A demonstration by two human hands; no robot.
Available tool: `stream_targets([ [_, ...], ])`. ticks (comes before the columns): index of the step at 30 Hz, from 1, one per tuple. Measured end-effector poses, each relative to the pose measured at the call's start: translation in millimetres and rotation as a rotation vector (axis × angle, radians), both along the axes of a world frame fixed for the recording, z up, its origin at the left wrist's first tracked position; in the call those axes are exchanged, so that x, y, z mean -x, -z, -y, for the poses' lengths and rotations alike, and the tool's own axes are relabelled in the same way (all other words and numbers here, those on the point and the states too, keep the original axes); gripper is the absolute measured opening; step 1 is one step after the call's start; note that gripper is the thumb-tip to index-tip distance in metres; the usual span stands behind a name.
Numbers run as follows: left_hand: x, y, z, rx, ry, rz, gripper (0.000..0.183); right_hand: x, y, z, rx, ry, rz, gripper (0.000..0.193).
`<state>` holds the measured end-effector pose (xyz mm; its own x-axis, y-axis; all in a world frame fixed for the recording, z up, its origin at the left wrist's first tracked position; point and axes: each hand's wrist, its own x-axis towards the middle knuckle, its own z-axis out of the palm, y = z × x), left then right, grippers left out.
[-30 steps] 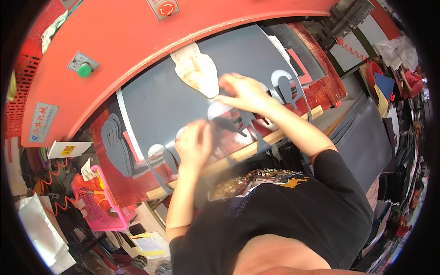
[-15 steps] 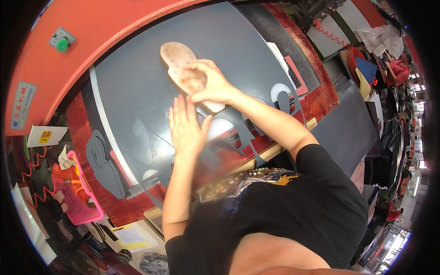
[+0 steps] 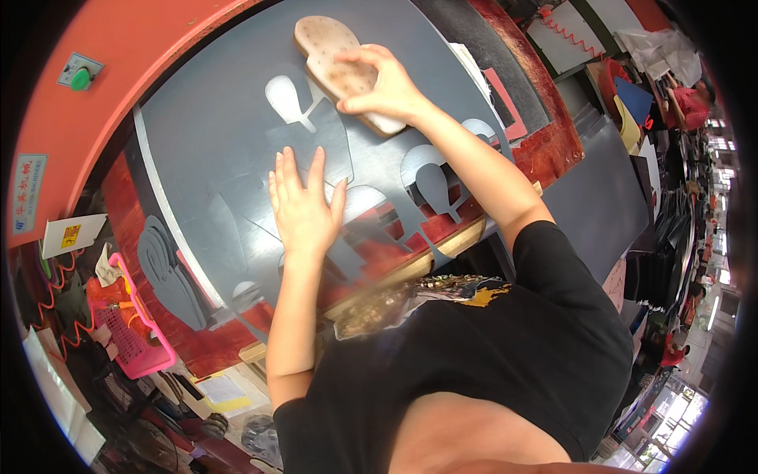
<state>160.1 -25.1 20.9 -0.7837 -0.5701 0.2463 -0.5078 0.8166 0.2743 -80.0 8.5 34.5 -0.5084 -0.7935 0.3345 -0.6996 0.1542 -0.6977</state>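
Note:
My right hand (image 3: 388,85) grips the near part of a sole-shaped cutting die (image 3: 328,39) with a pale wooden top dotted all over. The thumb is on its left side and the fingers reach across the top. Beneath lies a dark grey sheet (image 3: 229,103); just left of the die, a pale sole-shaped opening (image 3: 286,99) shows in it. My left hand (image 3: 304,209) rests flat on the sheet nearer to me, fingers spread, holding nothing. More cut-out openings (image 3: 430,170) run along the sheet's near edge.
Cut grey sole pieces (image 3: 166,272) are stacked at the table's left. An orange-red machine (image 3: 118,71) with a green button (image 3: 80,78) borders the far left. A pink basket (image 3: 150,359) stands lower left. Dark sheets (image 3: 580,189) lie to the right. Another person (image 3: 693,107) is at the far right.
The cutting die has moved away and right in my right hand, uncovering a sole-shaped opening in the sheet. My left hand has separated from the right, and its fingers have spread.

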Motion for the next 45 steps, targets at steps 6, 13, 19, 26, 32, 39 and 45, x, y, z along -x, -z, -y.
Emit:
stream_targets([
  [6,-1,2,4,-0.025,0.005,-0.062,0.057,45,-19,29,0.299,0.023,0.520,0.069],
  [13,2,3,4,-0.037,0.025,-0.033,0.062,51,-25,-6,0.093,0.017,0.256,0.067],
  [19,4,-8,15,0.024,0.065,0.043,0.054,11,10,-20,-0.116,0.030,-0.143,0.073],
  [26,81,-17,88,-0.380,0.037,-0.425,0.039,7,6,-19,-0.113,0.046,-0.034,0.073],
  [32,90,-32,111,-0.455,-0.166,-0.082,0.043,0,5,-19,-0.150,0.065,-0.132,0.069],
  [39,73,-14,78,0.152,0.094,-0.122,0.041,-1,6,-20,-0.129,0.025,-0.211,0.070],
  [45,67,11,57,0.161,0.054,-0.012,0.051,1,9,-20,-0.140,0.022,-0.246,0.070],
])
